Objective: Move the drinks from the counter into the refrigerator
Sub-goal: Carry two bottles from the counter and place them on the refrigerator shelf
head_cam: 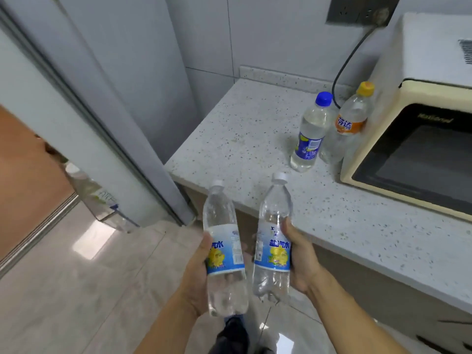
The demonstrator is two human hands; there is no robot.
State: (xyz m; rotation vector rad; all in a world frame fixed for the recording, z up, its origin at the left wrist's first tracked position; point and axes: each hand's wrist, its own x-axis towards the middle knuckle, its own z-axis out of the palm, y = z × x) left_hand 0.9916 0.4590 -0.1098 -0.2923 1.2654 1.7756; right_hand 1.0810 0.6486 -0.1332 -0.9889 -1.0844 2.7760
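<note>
My left hand point(196, 274) grips a clear white-capped bottle point(223, 241) with a blue and yellow label, upright in front of the counter edge. My right hand point(301, 259) holds a matching bottle point(274, 226) beside it. On the speckled counter point(242, 129) stand two more drinks: a blue-capped bottle point(310, 134) and an orange-capped bottle point(350, 123) with an orange label, close against the microwave. The refrigerator point(122, 80) is at the left, its door point(51, 118) swung open, with bottles point(99, 198) showing in the door shelf.
A cream microwave point(419, 129) takes up the counter's right side, its black cord point(350, 62) running up to a wall socket point(362, 8). Glossy tiled floor point(107, 290) spreads below between me and the refrigerator.
</note>
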